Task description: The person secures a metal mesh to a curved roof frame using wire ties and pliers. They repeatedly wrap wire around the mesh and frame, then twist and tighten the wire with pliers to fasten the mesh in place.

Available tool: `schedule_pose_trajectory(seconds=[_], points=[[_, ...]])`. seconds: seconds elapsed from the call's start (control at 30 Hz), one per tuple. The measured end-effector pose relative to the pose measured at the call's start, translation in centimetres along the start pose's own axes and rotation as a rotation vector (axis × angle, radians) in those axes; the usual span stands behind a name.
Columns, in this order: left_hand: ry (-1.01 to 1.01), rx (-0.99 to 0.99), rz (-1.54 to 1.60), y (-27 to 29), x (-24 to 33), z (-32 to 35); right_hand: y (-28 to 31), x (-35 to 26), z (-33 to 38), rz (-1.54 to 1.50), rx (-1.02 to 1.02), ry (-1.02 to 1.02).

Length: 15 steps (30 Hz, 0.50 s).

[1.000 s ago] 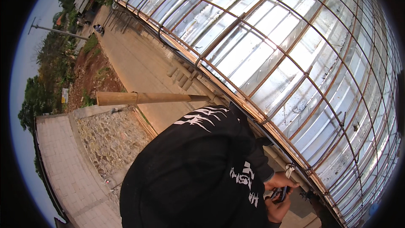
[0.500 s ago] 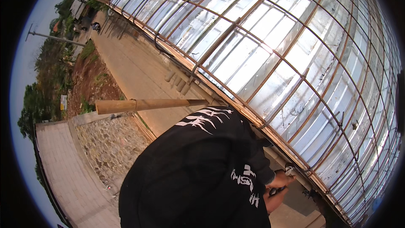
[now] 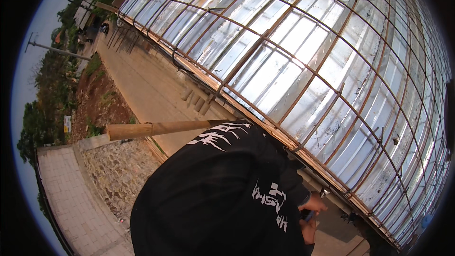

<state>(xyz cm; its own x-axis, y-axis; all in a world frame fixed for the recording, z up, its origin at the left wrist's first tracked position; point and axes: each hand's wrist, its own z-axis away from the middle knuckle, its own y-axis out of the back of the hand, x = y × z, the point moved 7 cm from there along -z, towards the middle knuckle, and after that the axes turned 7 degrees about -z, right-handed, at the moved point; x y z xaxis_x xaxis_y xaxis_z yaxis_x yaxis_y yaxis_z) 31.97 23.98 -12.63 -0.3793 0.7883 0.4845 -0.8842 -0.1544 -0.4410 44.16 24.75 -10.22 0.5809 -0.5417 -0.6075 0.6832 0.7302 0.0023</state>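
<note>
My arms and torso in a black printed long-sleeved shirt (image 3: 204,199) fill the lower middle of the head view. Low at the right my left hand (image 3: 314,203) reaches out of its sleeve, fingers bent and pointing right. Just beneath it, my right hand (image 3: 308,230) curls close to it. Between the two sits a small dark object (image 3: 307,215) with a bluish sheen, mostly covered by fingers; its kind cannot be made out. A small shiny piece (image 3: 324,192) shows beside the left fingertips, near the deck's edge.
A grid of rusty rebar (image 3: 310,71) lies over corrugated metal sheets (image 3: 289,78) at the right, bordered by a wooden edge board (image 3: 270,127). A bamboo pole (image 3: 156,128) juts left. Farther down are a road (image 3: 142,80) and a stone wall (image 3: 121,170).
My shirt and arms have shifted slightly left in the picture. The right hand sits a little lower. The small object between the hands now shows a bluish side.
</note>
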Motion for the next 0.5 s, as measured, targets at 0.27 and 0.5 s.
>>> schedule_pose_trajectory(seconds=[0.27, 0.5], points=[[0.069, -0.052, 0.075, -2.8, -1.1, 1.8, -2.0, -2.8, 4.2, 0.325, 0.411, 0.313], [-0.081, -0.096, 0.463, 2.9, 1.2, 8.6, -1.2, -4.1, 1.9, 0.193, 0.137, 0.107]])
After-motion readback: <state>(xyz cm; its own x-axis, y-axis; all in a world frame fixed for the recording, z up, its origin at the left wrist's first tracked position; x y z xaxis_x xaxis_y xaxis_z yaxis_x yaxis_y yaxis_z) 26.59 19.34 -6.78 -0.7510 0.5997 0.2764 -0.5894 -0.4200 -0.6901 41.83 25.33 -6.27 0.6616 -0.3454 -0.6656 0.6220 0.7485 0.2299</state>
